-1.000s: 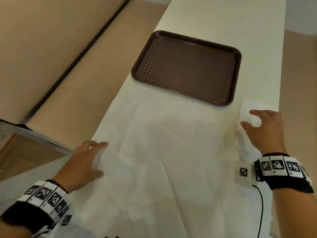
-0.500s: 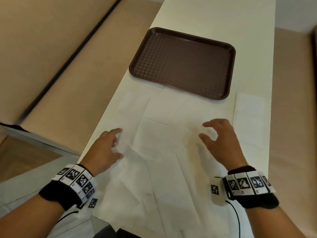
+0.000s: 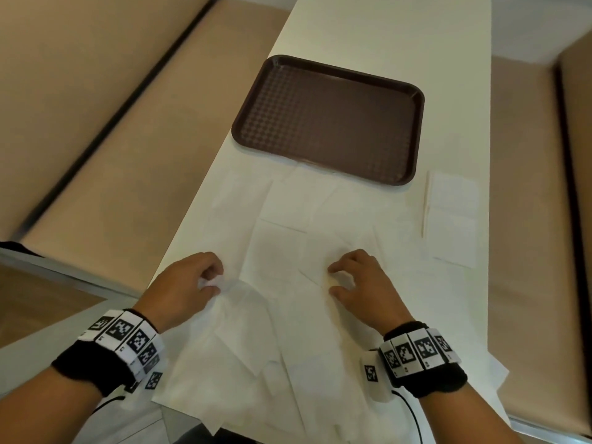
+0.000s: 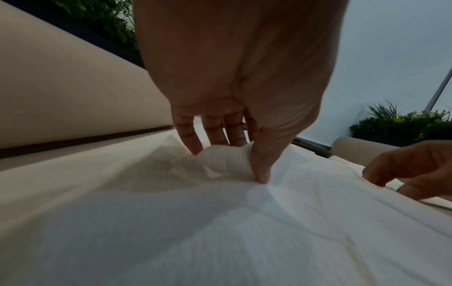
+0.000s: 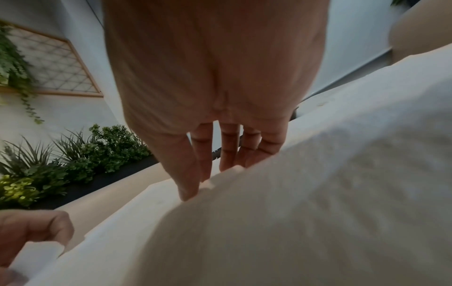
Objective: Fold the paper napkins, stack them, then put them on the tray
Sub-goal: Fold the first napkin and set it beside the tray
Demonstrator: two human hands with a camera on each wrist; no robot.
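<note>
Unfolded napkins (image 3: 288, 315) cover table (image 3: 384, 33); tray (image 3: 326, 120) apparently overlaps one.

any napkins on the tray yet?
No: the brown tray holds nothing, and the folded napkins lie on the table to its right.

- The head view looks steeply down from above the table (image 3: 378, 30); the tray (image 3: 326, 116) lies upper centre, both hands low in the frame.
- The left wrist view sits close under the left hand (image 4: 234, 81), low over the napkins (image 4: 220, 222), facing along the fingers; the right hand (image 4: 413, 168) enters at right edge.
- The right wrist view mirrors it; the left hand (image 5: 31, 232) shows lower left.
</note>
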